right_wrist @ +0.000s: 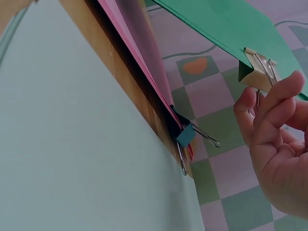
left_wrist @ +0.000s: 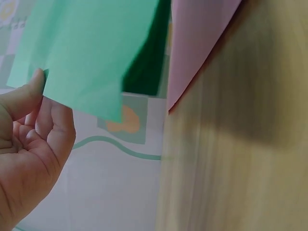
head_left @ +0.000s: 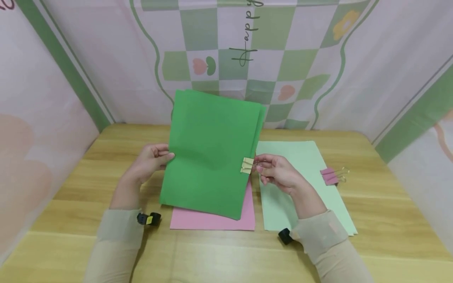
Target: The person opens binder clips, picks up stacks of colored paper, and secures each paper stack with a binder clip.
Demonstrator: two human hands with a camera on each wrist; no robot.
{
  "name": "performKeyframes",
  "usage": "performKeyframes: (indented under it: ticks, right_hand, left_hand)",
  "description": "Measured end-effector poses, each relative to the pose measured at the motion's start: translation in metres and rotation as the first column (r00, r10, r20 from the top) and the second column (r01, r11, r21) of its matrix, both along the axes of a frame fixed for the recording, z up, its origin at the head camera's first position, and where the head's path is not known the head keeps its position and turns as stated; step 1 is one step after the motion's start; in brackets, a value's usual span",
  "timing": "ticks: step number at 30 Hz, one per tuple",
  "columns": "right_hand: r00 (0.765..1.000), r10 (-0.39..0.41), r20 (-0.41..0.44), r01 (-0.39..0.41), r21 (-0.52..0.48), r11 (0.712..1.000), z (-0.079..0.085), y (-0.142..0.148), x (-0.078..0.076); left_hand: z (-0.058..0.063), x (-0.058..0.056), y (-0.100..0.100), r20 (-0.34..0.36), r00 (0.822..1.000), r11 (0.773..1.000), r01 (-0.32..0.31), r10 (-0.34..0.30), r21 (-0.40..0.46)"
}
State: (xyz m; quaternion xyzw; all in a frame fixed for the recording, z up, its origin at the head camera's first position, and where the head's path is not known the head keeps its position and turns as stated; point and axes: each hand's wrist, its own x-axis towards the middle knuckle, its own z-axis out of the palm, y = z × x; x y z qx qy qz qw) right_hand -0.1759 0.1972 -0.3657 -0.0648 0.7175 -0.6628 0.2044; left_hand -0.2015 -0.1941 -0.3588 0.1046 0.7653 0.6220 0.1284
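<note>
Dark green paper sheets point(head_left: 212, 153) are held up, tilted, above the table. My left hand point(head_left: 150, 161) pinches their left edge between thumb and fingers; in the left wrist view the thumb lies on the face of the green sheet point(left_wrist: 82, 57). A yellow binder clip point(head_left: 247, 165) sits on the sheets' right edge. My right hand point(head_left: 279, 171) grips the clip's wire handles with thumb and fingers, seen closer on the yellow clip point(right_wrist: 262, 72) in the right wrist view. Beneath the green sheets lies pink paper point(head_left: 212, 220), partly covered by them.
Right of the pink paper lies a pale green stack point(head_left: 283, 208), with a pink binder clip point(head_left: 330, 176) on its right edge. In the right wrist view a teal binder clip point(right_wrist: 185, 134) holds the pink sheets. A patterned curtain point(head_left: 233, 31) hangs behind the wooden table point(head_left: 219, 259).
</note>
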Motion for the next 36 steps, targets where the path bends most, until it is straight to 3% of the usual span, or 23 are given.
performKeyframes:
  ticks: [9,25,36]
  right_hand:
    - [1.000,0.009,-0.026,-0.009,0.009,1.000,0.0026,0.0027,-0.0001]
    - [1.000,0.015,-0.009,-0.015,-0.071,0.997,0.0023,0.0063,-0.0016]
    - [0.999,0.003,-0.050,-0.009,-0.136,0.991,0.0062,0.0086,-0.0006]
  left_hand:
    - [-0.0006,0.0002,0.0006,0.005,1.000,1.000,0.005,-0.005,-0.011]
    - [-0.0023,-0.0005,0.0006,0.013,1.000,1.000,0.007,-0.007,-0.009]
    - [-0.0071,-0.0011,0.0009,0.033,0.998,0.998,0.055,-0.055,0.018]
